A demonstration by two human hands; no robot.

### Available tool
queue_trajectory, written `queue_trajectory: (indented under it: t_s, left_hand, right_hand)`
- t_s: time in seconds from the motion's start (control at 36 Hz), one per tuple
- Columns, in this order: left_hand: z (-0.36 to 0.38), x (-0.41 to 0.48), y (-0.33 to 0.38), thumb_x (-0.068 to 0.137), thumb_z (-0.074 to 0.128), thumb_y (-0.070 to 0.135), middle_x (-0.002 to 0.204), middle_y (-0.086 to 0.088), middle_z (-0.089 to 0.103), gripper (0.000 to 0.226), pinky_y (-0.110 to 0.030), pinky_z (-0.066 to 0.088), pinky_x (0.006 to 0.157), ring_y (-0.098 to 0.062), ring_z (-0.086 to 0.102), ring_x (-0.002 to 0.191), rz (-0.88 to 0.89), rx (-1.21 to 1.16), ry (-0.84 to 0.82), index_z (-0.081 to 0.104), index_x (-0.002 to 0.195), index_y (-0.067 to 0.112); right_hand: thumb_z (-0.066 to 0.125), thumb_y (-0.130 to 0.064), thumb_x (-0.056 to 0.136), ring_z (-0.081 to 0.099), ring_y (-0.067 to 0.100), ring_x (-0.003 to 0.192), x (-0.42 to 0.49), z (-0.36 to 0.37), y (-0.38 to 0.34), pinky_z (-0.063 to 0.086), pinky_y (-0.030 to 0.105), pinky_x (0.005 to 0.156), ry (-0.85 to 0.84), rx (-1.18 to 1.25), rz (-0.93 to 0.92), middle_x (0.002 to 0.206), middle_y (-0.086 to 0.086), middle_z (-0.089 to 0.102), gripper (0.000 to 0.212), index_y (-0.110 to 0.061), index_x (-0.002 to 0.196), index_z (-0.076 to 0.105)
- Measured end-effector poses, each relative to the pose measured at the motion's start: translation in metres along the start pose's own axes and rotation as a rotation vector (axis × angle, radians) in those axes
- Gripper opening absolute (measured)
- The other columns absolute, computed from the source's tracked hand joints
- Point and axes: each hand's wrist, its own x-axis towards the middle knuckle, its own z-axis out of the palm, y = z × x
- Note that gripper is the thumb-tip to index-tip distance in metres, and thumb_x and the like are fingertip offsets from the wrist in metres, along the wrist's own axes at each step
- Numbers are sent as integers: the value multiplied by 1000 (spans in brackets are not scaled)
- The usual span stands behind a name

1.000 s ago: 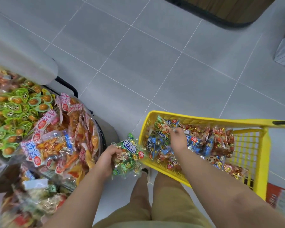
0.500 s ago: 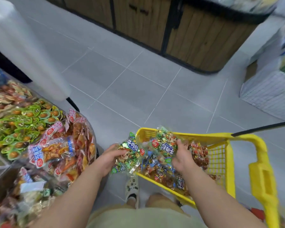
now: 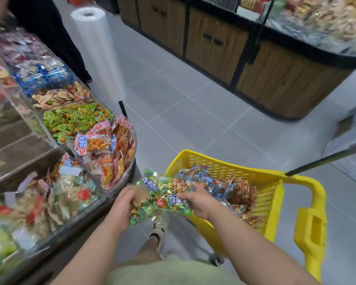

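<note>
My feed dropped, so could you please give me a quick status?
Left hand and right hand both grip green snack packets. Packets at corner of yellow basket, above floor. Nothing seen in the way.

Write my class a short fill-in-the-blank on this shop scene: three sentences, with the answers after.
The left hand and right hand together hold crinkly plastic snack packets coloured mostly ____. The slotted plastic shopping basket is ____ in colour. That basket stands on the person's ____ side.
Missing words: green; yellow; right.
</note>
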Motion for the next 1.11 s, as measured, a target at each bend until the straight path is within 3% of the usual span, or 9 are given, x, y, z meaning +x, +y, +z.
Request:
queue_trajectory:
  t_s: [0.14, 0.28, 0.47, 0.58, 0.67, 0.81, 0.89, 1.0, 1.11]
  left_hand:
    - [-47, -28, -24, 94, 57, 26, 95, -7, 58, 16, -30, 37, 74, -19, 52, 87, -43, -79, 124, 55, 100, 12]
    - [-95, -54, -43, 95, 55, 22, 104, -14, 54, 17, -40, 39, 83, -27, 50, 96, -37, -146, 213, 54, 104, 8]
    - [-165, -88, -61, 90, 62, 29, 88, -8, 61, 15, -43, 40, 87, -24, 55, 85, -60, -267, 347, 56, 88, 14]
    - [-219, -107, -70, 94, 54, 27, 86, -5, 61, 14, -41, 36, 84, -22, 53, 82, -45, -333, 496, 56, 87, 15]
    - [-266, -125, -75, 88, 58, 29, 84, -4, 61, 13, -36, 36, 72, -23, 52, 82, -29, -394, 586, 58, 88, 16]
    - [-355, -154, -85, 38, 71, 57, 101, 0, 66, 68, -47, 38, 102, -23, 57, 101, -54, -437, 630, 63, 96, 21]
    - [-406, -166, -88, 42, 78, 60, 116, -11, 66, 78, -50, 37, 107, -27, 58, 109, -67, -436, 620, 63, 105, 17]
    - [-459, -184, -84, 43, 78, 58, 119, -13, 65, 66, -46, 38, 105, -30, 58, 113, -56, -430, 678, 62, 97, 22]
    - [-497, -197, -80, 47, 79, 54, 123, -12, 64, 67, -47, 37, 104, -31, 57, 115, -58, -456, 722, 63, 103, 19]
  right_hand:
    - [74, -21, 81, 50, 18, 121, 0, 33, 23, 42, 31, 90, 49, -20, 27, 116, 5, 61, 63, -3, 133, 43]
    - [64, -15, 89, 64, 5, 74, -4, 74, 41, 52, 25, 58, -159, -131, 69, 99, 4, 70, 14, -17, 92, 50]
    - [71, 3, 77, 63, 21, 101, -1, 157, 63, 56, 35, 74, -350, -348, 109, 123, 5, 61, 61, -23, 123, 41]
    - [75, -1, 75, 62, 21, 103, 3, 214, 75, 52, 39, 91, -396, -435, 111, 112, 3, 65, 52, -20, 114, 47]
    - [75, -2, 75, 61, 19, 96, 5, 264, 86, 50, 33, 80, -392, -490, 96, 105, 6, 65, 54, -14, 122, 51]
    - [76, -3, 75, 60, 17, 94, 11, 347, 120, 45, 25, 73, -393, -426, 109, 126, 10, 57, 66, -12, 132, 44]
    - [76, -2, 74, 60, 15, 93, 15, 396, 142, 48, 25, 70, -375, -392, 88, 134, 10, 50, 81, -10, 142, 32]
    - [68, 12, 76, 62, 15, 80, 18, 451, 163, 50, 23, 64, -376, -304, 105, 93, 7, 59, 68, -20, 126, 35]
    - [69, 8, 78, 59, 14, 80, 17, 493, 169, 51, 20, 61, -380, -315, 86, 121, 13, 55, 72, -10, 139, 33]
